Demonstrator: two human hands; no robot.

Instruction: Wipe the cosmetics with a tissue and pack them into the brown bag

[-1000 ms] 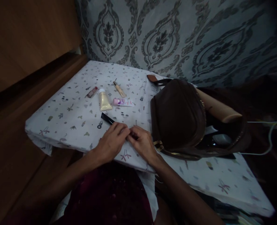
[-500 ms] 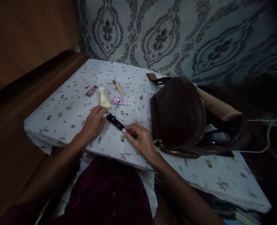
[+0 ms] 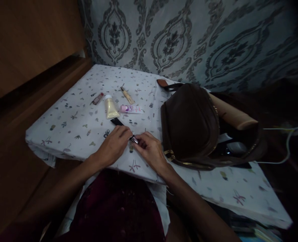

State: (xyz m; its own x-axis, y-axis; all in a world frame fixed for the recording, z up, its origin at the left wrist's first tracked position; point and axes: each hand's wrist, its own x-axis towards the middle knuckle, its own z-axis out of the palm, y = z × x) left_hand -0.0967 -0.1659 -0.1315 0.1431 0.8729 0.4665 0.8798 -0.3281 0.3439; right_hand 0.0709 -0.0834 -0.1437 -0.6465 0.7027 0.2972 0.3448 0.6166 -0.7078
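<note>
A black tube (image 3: 116, 121) with a silver end lies slantwise between my hands, near the table's front edge. My left hand (image 3: 117, 143) is closed around its middle. The fingers of my right hand (image 3: 150, 146) pinch the silver end. Just beyond the black tube are a pale yellow tube (image 3: 111, 108) with a white cap and a pink and white tube (image 3: 131, 109). A slim beige tube (image 3: 127, 95) and a small reddish container (image 3: 97, 98) lie farther back.
A dark brown bag (image 3: 191, 121) stands open at the right, with a beige roll and dark items inside. The patterned white tablecloth (image 3: 70, 134) covers the table. Wooden furniture (image 3: 33, 43) borders the left, patterned wall behind. A white cable (image 3: 288, 144) runs at far right.
My left hand has moved right and down along the black tube, from its far end to its middle, uncovering that end. My right hand has barely moved.
</note>
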